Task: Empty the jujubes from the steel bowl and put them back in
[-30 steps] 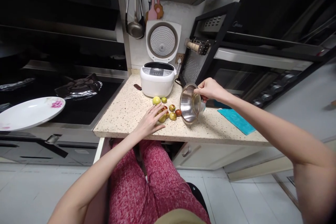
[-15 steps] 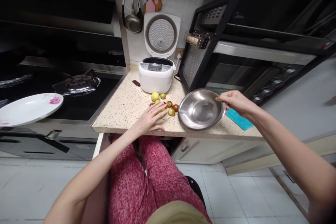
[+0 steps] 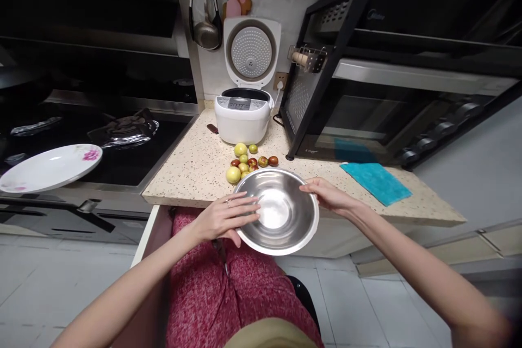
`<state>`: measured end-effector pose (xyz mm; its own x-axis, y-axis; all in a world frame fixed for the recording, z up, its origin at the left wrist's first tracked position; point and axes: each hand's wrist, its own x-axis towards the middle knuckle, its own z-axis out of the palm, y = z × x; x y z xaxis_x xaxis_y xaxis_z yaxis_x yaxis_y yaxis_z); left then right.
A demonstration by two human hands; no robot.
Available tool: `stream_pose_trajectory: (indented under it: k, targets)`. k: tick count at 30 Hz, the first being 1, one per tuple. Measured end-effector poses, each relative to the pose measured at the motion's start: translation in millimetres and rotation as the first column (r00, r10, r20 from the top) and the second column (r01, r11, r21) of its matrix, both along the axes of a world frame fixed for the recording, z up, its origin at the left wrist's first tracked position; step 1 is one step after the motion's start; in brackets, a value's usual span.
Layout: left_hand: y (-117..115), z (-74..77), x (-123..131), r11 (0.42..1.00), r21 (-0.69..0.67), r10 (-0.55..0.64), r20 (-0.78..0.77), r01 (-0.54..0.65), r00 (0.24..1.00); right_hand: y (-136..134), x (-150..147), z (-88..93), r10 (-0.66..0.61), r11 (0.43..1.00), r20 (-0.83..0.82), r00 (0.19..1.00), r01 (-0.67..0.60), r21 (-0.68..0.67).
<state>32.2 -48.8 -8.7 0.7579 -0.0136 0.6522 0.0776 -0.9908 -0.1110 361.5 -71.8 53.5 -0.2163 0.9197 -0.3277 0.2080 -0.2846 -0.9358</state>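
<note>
A shiny metal bowl point(image 3: 281, 234) hangs tilted toward me at the counter's front edge, with nothing in it. My right hand point(image 3: 329, 194) pinches its right rim between thumb and fingers. Over the bowl's left rim reaches my left hand point(image 3: 224, 218), its fingers stretched out and apart, palm down; whether it touches the metal I cannot tell. Just behind the bowl, several small fruits lie loose on the counter: yellow-green ones point(image 3: 233, 174) and reddish-brown jujubes point(image 3: 273, 161). The bowl hides part of the nearest fruits.
A white rice cooker point(image 3: 241, 122) stands behind the fruit, lid up. To its right is a black-framed rack with an oven point(image 3: 367, 114); a turquoise cloth point(image 3: 377, 180) lies before it. At left, a white plate point(image 3: 53, 168) sits by the stove. Below the counter a drawer point(image 3: 150, 239) is pulled out.
The bowl has moved left and toward me in my right hand, past the counter edge. My left hand has drawn back from the fruits to the bowl's left rim.
</note>
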Motion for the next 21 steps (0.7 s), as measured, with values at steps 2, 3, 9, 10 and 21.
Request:
stream_pose_trajectory:
  k: [2, 3, 9, 10, 21]
  targets:
    - [-4.1, -3.3, -4.4, 1.0, -0.001, -0.013, 0.019, 0.013, 1.0, 8.6, -5.7, -10.4, 0.048, 0.999, -0.067, 0.997, -0.05, -0.021]
    - [-6.0, -5.0, -6.2, 1.0, 0.005, -0.019, 0.028, 0.018, 0.999, 12.7, -8.4, -15.7, 0.077, 0.996, -0.096, 0.992, -0.08, -0.032]
    - [-16.4, -4.8, -12.7, 0.997, 0.061, -0.042, 0.089, 0.036, 0.995, 30.0, -20.8, -27.8, 0.24, 0.966, -0.161, 0.957, -0.252, -0.059]
    - [-17.7, -3.8, -13.3, 0.997, 0.066, -0.045, 0.091, 0.039, 0.995, 32.3, -21.2, -23.7, 0.283, 0.956, -0.129, 0.95, -0.29, -0.041]
    - [-21.4, -4.1, -11.5, 0.999, 0.045, -0.027, 0.152, 0.021, 0.988, 107.4, -17.6, 21.9, 0.023, 0.682, 0.623, 0.782, -0.468, 0.562]
